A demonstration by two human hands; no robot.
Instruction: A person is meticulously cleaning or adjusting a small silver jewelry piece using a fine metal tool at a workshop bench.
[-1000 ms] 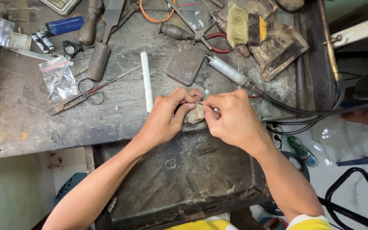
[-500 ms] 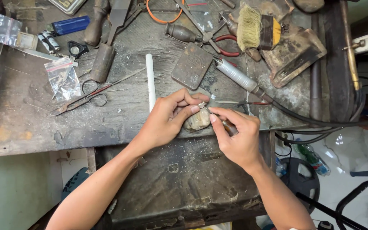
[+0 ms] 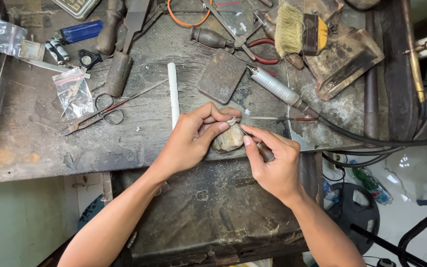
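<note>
My left hand (image 3: 193, 138) pinches a small silver ring (image 3: 232, 120) between thumb and fingers, pressing it against a worn wooden peg (image 3: 228, 140) at the front edge of the workbench (image 3: 50, 143). Beside it, my right hand (image 3: 273, 158) grips a thin hand tool (image 3: 263, 150) like a pen, with its tip at the ring. Both hands meet over the peg, above an open drawer (image 3: 208, 207) dusted with metal filings.
A white stick (image 3: 173, 94), scissors (image 3: 100, 112), a small plastic bag (image 3: 74, 93), a flat metal block (image 3: 222, 75), a rotary handpiece with black cable (image 3: 278, 89), pliers (image 3: 238, 42), a bristle brush (image 3: 297, 32) and a blue lighter (image 3: 81, 31) lie on the bench. Floor shows at right.
My right hand has shifted slightly right and lower, now holding the thin tool out with its tip at the ring. The left hand stays on the peg. The view moved a little.
</note>
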